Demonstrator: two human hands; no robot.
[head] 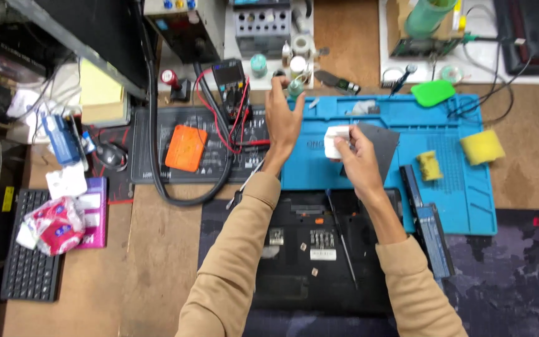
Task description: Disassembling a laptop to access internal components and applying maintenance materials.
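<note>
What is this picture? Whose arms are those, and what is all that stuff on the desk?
The picture comes from a camera worn on a person's head, looking down, so the two arms in tan sleeves are that person's own. The right hand holds a small white block in its fingers. The left hand reaches up to a small greenish bottle at the back of the desk; I cannot tell if it grips it. Under the hands lies a blue work mat, with a dark grey sheet and two yellow sponges on it. Nearer the person is a black laptop turned upside down, with a thin screwdriver lying on it. On the left are an orange pad and a black keyboard.
</note>
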